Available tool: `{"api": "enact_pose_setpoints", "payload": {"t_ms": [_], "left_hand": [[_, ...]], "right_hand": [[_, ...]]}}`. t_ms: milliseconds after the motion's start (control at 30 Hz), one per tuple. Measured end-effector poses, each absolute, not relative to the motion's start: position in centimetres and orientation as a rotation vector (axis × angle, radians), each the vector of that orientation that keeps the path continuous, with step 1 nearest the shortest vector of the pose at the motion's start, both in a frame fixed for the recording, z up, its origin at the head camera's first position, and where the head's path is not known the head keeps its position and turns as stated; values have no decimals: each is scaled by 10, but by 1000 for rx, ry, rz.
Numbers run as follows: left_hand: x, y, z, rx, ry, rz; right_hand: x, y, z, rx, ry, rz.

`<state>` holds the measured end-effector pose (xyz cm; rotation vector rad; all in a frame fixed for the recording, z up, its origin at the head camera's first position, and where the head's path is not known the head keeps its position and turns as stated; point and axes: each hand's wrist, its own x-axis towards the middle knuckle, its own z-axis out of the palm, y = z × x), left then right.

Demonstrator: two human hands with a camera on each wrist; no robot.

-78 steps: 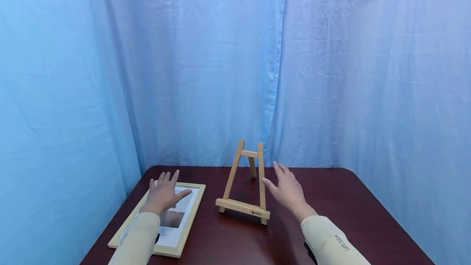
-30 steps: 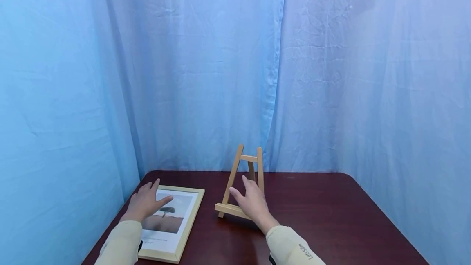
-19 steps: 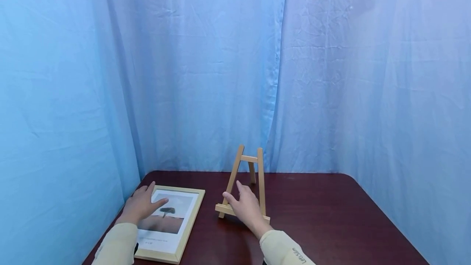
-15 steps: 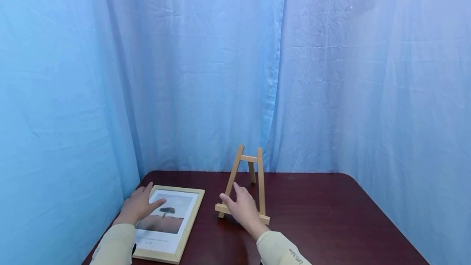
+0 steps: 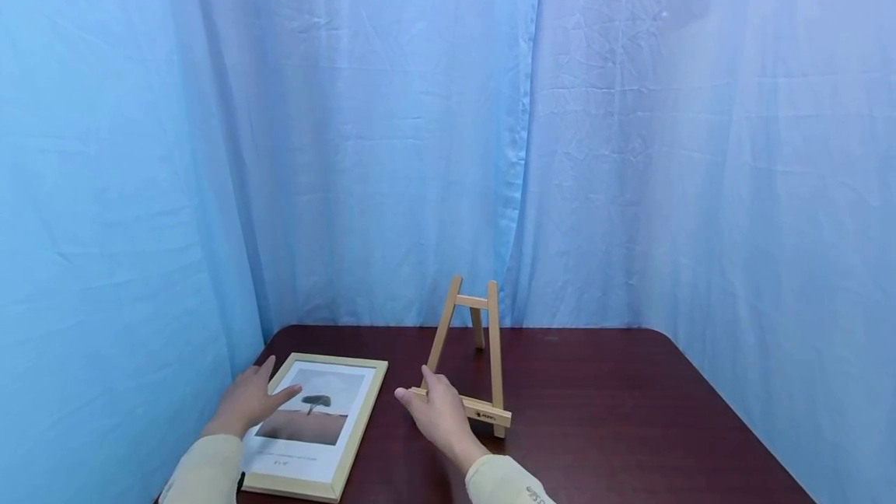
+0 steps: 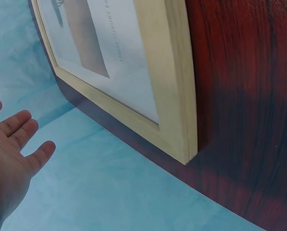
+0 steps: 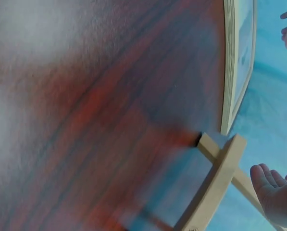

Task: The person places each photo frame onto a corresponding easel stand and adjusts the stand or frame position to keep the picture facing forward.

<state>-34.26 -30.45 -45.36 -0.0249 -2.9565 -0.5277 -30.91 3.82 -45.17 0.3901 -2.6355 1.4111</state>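
Note:
A picture frame [image 5: 363, 416] with a pale wood border lies flat on the left of the table, its print showing a tree. My left hand [image 5: 245, 400] hovers by its left edge, fingers spread and thumb over the print. In the left wrist view that hand [image 6: 13, 154] is apart from the frame. To the right stands a small wooden easel [image 5: 495, 348], upright on its legs. My right hand [image 5: 437, 411] is in front of the easel's ledge, fingers extended, holding nothing. The right wrist view shows this hand [image 7: 278, 195] close to the easel ledge [image 7: 215, 185], without visible contact.
The dark red-brown table [image 5: 616, 411] has rounded far corners. Light blue curtains [image 5: 392, 138] hang close behind it and along both sides. Between the picture frame and the easel lies a narrow strip of tabletop.
My right hand has moved left, from right of the easel to in front of its ledge. My left hand has shifted left from over the print to the frame's left edge.

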Motion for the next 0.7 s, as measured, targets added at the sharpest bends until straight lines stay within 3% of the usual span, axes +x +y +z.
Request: {"api": "enact_pose_setpoints", "payload": {"t_ms": [700], "left_hand": [[-336,-334,-469,19,-3014,-657]], "right_hand": [[-296,8,-476,366,-2636,1472]]}}
